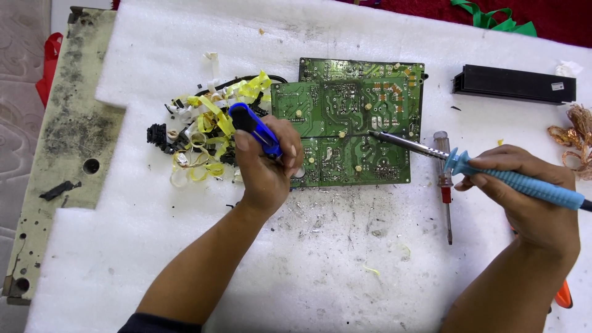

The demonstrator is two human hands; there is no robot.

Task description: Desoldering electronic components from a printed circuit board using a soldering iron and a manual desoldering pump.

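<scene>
Circuit board [345,132] lies on white foam [345,271] as right hand [524,197] grips a soldering iron [493,172], tip on a joint; left hand [268,166] clenches a blue desoldering pump [254,128], apparently due there next.

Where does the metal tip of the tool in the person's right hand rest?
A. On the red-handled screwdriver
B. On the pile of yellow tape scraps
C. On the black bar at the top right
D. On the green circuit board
D: the right hand holds the light blue soldering iron, and its metal tip meets the green circuit board near the board's middle, away from the other things.
</scene>
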